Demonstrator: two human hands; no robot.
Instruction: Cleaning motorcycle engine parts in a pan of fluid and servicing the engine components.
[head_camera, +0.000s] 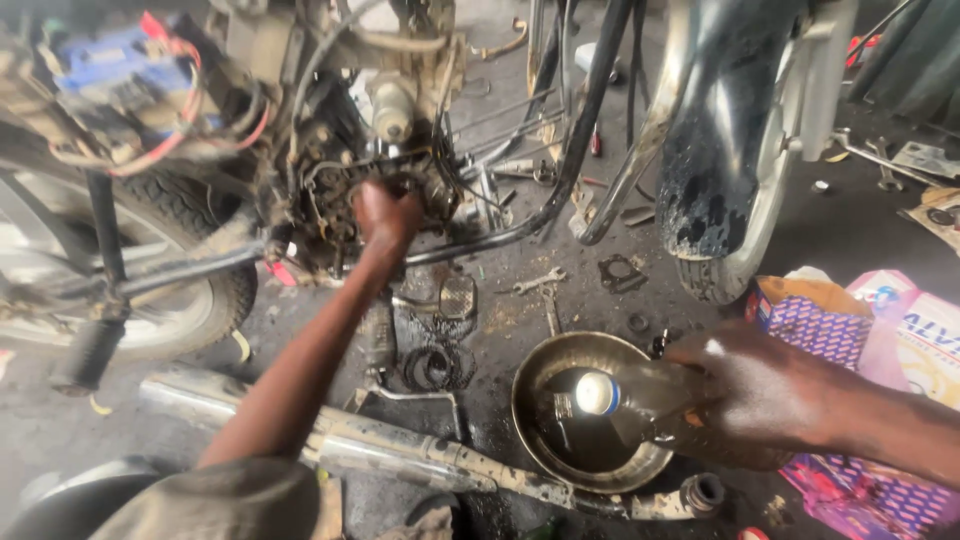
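My left hand (385, 218) reaches into the greasy engine (330, 190) of a stripped motorcycle, fingers closed against a round engine part; what it grips is hidden by the fingers. My right hand (745, 395) holds a clear plastic bottle (640, 392) with a white cap, tipped on its side over a dented metal bowl (545, 385). The bowl sits on the oily floor and holds dark liquid.
A rear wheel (190, 290) stands at left, a front wheel with black mudguard (725, 160) at right. An exhaust pipe (400, 450) lies along the floor near me. Spanners (535, 283), a gasket (620, 272), rings and a footpeg lie scattered. Cardboard boxes (880, 330) sit at right.
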